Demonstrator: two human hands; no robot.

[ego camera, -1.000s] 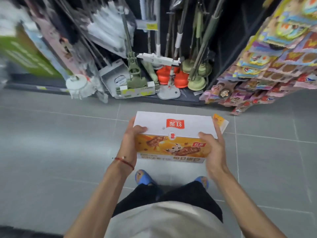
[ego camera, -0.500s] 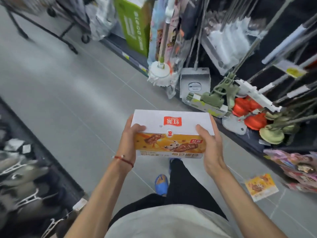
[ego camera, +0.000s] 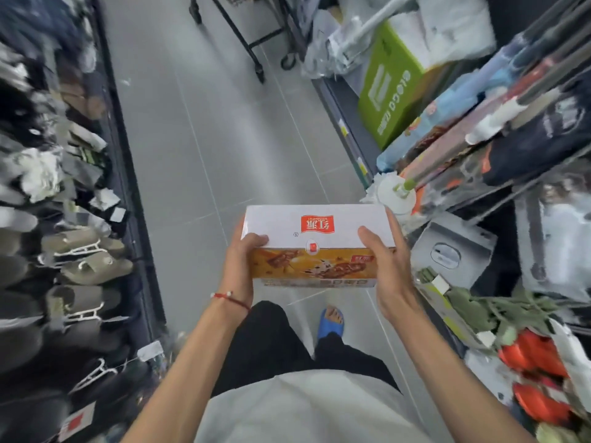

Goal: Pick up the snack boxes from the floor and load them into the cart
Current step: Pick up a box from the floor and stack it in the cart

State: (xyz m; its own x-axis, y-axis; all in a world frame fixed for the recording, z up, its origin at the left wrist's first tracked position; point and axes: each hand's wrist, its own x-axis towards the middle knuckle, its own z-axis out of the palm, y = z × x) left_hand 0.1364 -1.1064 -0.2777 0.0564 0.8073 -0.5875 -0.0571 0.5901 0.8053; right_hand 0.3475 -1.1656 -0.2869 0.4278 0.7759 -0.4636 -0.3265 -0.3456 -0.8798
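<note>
I hold one snack box (ego camera: 319, 233) at waist height over the grey aisle floor; it has a white top with a red logo and an orange front with pictures of snack bars. My left hand (ego camera: 240, 266) grips its left end, thumb on the top face. My right hand (ego camera: 388, 266) grips its right end the same way. The black lower frame and wheels of the cart (ego camera: 252, 43) show at the far end of the aisle, top centre. No other snack box is in view.
Shelves hem the aisle on both sides: slippers on hangers (ego camera: 86, 260) on the left; a green carton (ego camera: 393, 91), mops (ego camera: 396, 193), a grey dustpan (ego camera: 447, 251) and orange plungers (ego camera: 534, 356) on the right. Grey tiled floor (ego camera: 208, 123) runs ahead to the cart.
The view has swung left from facing the mop shelf to looking down the aisle, and the cart has come into sight. Both hands keep the same hold on the box.
</note>
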